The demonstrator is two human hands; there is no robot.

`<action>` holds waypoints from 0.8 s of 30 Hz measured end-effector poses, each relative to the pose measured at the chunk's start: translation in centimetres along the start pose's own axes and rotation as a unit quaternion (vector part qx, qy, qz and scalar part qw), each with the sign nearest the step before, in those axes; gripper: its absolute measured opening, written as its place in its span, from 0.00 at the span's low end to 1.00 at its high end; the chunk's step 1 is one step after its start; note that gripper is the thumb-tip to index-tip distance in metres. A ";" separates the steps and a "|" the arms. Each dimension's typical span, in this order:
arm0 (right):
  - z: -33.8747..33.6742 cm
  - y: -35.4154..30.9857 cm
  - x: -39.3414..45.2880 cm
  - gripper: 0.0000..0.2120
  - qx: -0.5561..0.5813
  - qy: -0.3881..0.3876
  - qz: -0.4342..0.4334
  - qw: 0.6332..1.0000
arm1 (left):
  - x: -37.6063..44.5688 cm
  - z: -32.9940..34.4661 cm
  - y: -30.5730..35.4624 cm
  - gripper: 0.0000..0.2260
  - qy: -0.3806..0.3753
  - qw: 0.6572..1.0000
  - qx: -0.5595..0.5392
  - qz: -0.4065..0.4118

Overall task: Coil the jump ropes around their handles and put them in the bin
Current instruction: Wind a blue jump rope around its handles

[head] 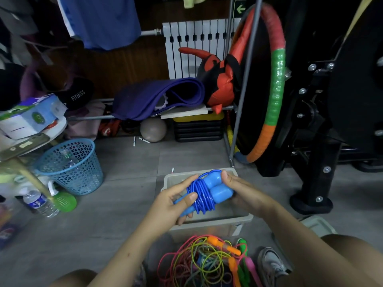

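Note:
A blue jump rope [204, 192] has its cord coiled around its two blue handles. Both hands hold it just above the open beige bin [209, 222] on the floor. My left hand [176, 201] grips the lower ends of the handles, thumb across the coils. The upper handle ends sit in the grip of my right hand [238, 189]. Near the bottom edge, in front of the bin, lies a tangled heap of jump ropes [209, 262] in pink, yellow, green and orange, with orange, green and pink handles.
A blue perforated basket [70, 166] stands on the floor at left, with a water bottle [40, 203] and a green brush beside it. A metal rack with a purple mat [157, 98], a hoop [273, 83] and a black machine stand behind and right. My shoe [271, 264] is bottom right.

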State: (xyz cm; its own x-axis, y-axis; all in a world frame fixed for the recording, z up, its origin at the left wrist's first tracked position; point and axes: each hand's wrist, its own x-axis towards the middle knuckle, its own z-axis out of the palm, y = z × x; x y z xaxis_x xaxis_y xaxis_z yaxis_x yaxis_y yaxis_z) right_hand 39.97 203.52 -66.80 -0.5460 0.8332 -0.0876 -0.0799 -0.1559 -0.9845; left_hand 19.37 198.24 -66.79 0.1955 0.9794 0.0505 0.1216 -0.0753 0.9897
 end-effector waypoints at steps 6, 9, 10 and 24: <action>0.8 0.4 -0.2 0.38 0.012 -0.048 -0.019 0.999 | 0.2 -0.3 0.7 0.17 0.038 0.999 -0.005 -0.026; 1.2 0.7 -0.1 0.35 -0.010 -0.021 -0.033 0.999 | 0.3 0.1 0.7 0.17 0.040 0.999 -0.008 -0.028; 1.3 0.9 0.0 0.35 0.002 -0.012 -0.036 0.999 | 0.4 0.2 0.5 0.17 0.041 0.999 -0.014 -0.032; 3.9 1.1 -0.2 0.25 0.020 0.081 -0.001 0.996 | 1.3 1.0 0.1 0.15 0.110 0.989 -0.088 -0.042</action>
State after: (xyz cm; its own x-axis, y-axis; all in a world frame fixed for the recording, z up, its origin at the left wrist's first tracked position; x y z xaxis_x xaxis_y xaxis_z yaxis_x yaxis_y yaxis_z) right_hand 36.75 201.14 -67.24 -0.4040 0.9078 -0.1125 -0.1159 -0.1728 -0.9781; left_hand 20.63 199.30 -66.81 -0.0277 0.9993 -0.0250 -0.0467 0.0237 0.9986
